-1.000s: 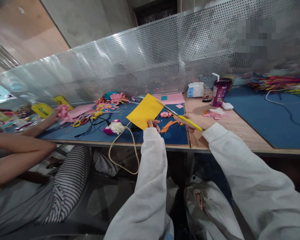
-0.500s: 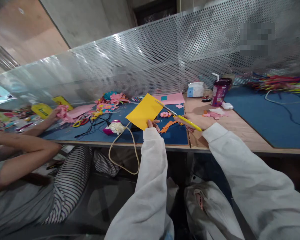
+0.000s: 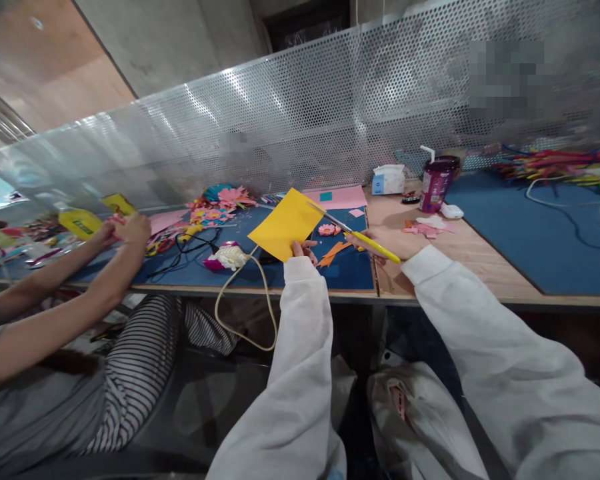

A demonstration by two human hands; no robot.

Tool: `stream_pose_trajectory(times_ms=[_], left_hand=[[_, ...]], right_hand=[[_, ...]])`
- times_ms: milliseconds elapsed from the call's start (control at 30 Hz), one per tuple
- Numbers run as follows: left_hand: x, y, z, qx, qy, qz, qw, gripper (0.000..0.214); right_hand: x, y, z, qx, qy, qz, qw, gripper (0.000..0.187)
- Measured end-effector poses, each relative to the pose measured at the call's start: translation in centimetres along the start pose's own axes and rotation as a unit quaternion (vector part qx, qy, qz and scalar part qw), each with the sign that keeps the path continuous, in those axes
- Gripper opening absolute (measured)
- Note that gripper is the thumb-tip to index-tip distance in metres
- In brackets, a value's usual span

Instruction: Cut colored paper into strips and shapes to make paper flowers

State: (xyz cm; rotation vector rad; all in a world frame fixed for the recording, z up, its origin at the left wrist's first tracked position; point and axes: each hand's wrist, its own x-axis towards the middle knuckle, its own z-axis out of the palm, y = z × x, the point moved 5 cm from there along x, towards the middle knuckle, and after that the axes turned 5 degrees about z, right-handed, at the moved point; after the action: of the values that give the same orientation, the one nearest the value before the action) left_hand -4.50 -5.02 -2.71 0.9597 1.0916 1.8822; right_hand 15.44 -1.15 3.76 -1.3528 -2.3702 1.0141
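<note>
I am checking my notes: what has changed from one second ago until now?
The co-worker's near arm reached forward; its hand now meets their other hand over the table. Unchanged: left hand holds the yellow paper, right hand holds the scissors at its edge.

Yellow paper sheet (image 3: 286,223): a flat, uncreased rectangle held above the blue mat (image 3: 353,270), turned so one corner points up, pinched at its lower edge by the left hand (image 3: 303,250). Scissors (image 3: 360,235): slim metal blades and a yellow handle, gripped in the right hand (image 3: 390,241), slanting up-left, tips at the sheet's right edge.
</note>
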Motion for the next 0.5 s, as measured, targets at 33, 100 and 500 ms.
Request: stream_pose_trajectory(times_ms=[33,100,500], left_hand=[[0.03,0.02,0.04,-0.005,-0.003,0.008,1.000,0.058],[0.05,-0.01,0.16,-0.014,-0.006,0.020,1.000,0.056],[-0.05,-0.23,0.33,0.000,0.031,0.051,0.998,0.058]], right_hand=[[-0.07,-0.09,0.03,-0.002,-0.001,-0.002,1.000,0.051],[-0.27,-0.29,0.03,-0.002,0.001,0.001,1.000,0.052],[-1.02,-1.01,-0.12,-0.017,0.004,0.035,0.999,0.048]])
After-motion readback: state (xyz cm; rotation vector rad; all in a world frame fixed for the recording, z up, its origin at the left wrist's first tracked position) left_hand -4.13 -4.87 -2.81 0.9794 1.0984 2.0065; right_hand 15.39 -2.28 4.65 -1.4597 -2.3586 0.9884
